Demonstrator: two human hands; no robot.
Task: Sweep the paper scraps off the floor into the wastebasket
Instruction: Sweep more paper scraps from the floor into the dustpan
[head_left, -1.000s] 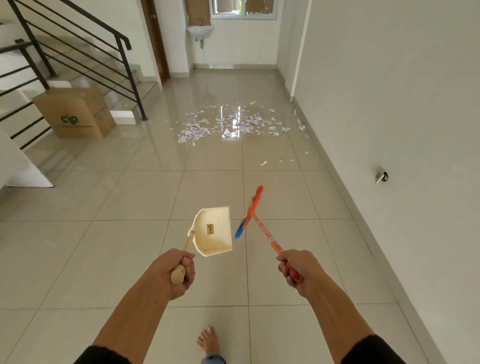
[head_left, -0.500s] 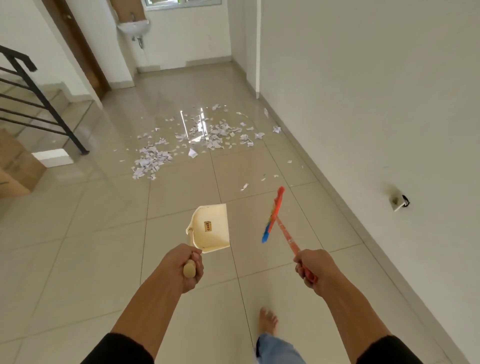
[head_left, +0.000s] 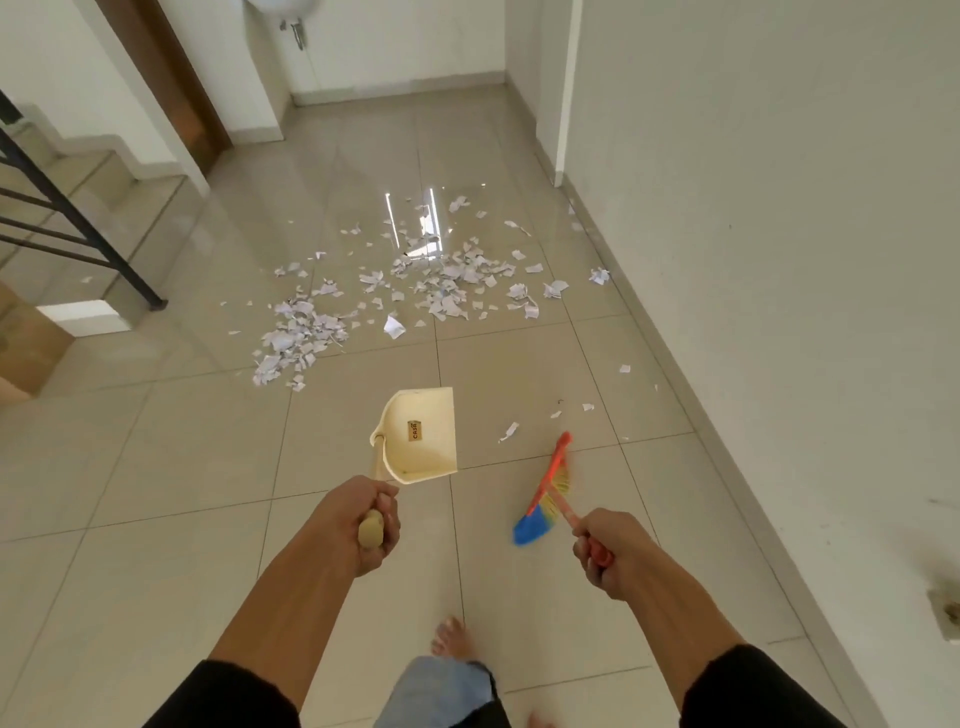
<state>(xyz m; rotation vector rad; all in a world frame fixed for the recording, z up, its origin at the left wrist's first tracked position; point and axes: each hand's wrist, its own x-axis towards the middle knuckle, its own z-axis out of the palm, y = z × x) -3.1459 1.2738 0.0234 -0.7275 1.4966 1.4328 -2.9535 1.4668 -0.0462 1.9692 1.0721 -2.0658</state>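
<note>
Paper scraps (head_left: 415, 291) strewn over the glossy tiled floor (head_left: 156, 467) ahead, thickest in two clusters mid-hallway, with a few strays (head_left: 509, 431) nearer and toward the right-hand wall (head_left: 779, 208); none gathered yet. No wastebasket in view. Cream dustpan (head_left: 418, 441) carried above the floor, pan mouth pointing toward the scraps, probably to be set down at the pile's near edge. Left hand (head_left: 363, 525) wrapped in a fist round the dustpan's pale handle end, thumb over the top. Small broom (head_left: 545, 488) with orange head and blue and yellow bristles angled down near the floor beside the closest strays, likely readied for a first stroke. Right hand (head_left: 605, 551) curled tight round the broom's orange handle. Bare foot (head_left: 452, 639) stepping forward below. Further out, stair railing (head_left: 62, 223) and cardboard box (head_left: 26, 338) at left, brown door frame (head_left: 176, 78) beyond
</note>
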